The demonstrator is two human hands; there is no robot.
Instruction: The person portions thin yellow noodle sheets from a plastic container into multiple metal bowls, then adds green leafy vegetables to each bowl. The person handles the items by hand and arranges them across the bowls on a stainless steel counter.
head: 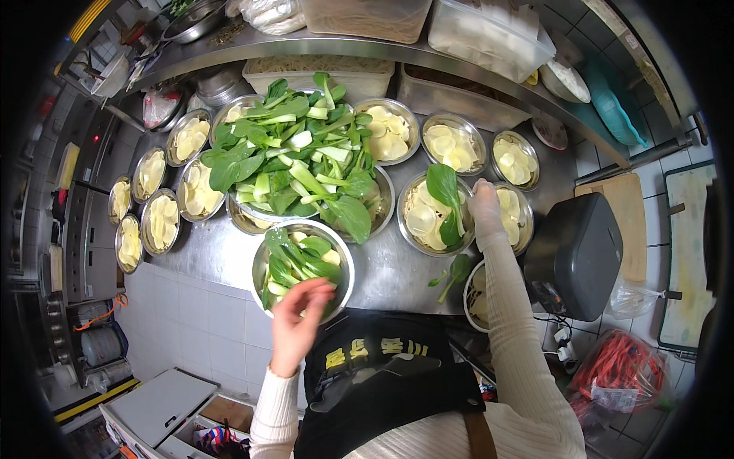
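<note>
My left hand [303, 321], fingers curled, is over the near edge of a steel bowl [343, 252] with bok choy leaves [287, 261] and pale slices in it; whether it touches a leaf I cannot tell. In a clear glove, my right hand [486, 207] is at the right rim of another steel bowl [403, 232], beside bok choy [442, 186] lying on round pale slices [420, 219]; its fingertips are partly hidden. Between and behind the hands, a large heap of bok choy [298, 146] fills a wide bowl. A loose leaf [459, 268] lies on the steel counter [375, 275].
Several steel bowls of pale slices stand at the left [162, 222], back [413, 135] and right [530, 226]. A dark grey bin-like container [573, 252] is right of my forearm. A steel shelf [355, 50] with plastic tubs [487, 43] spans the back.
</note>
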